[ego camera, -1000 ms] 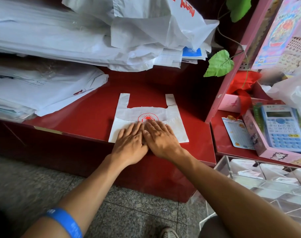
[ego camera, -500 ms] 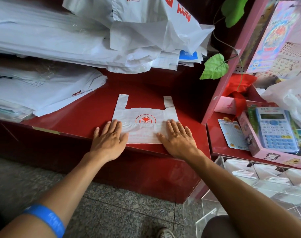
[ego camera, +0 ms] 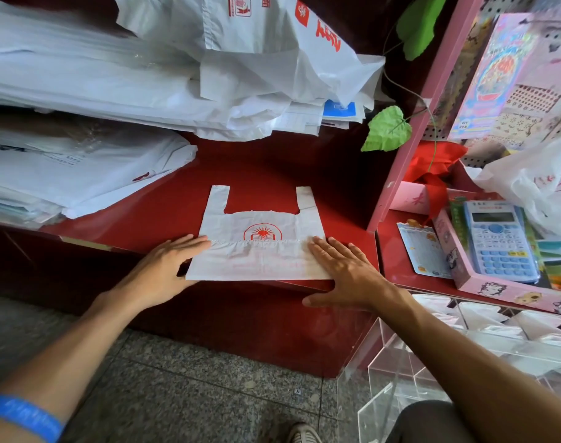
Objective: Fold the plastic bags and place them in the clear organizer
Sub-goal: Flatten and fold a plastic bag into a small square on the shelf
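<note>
Red table (ego camera: 272, 174), grey speckled floor below. Stacked white bags (ego camera: 145, 84) beyond both hands; clear organizer (ego camera: 464, 356) under right forearm. Plastic bag (ego camera: 260, 247) flat between hands: left hand (ego camera: 167, 270) and right hand (ego camera: 346, 273) spread flat, fingers straight, pressing its side edges.

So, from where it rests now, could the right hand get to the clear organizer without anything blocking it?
Probably yes. The right hand lies flat on the bag's right edge, and the clear organizer sits just below and to its right, open-topped, with nothing between them.
</note>
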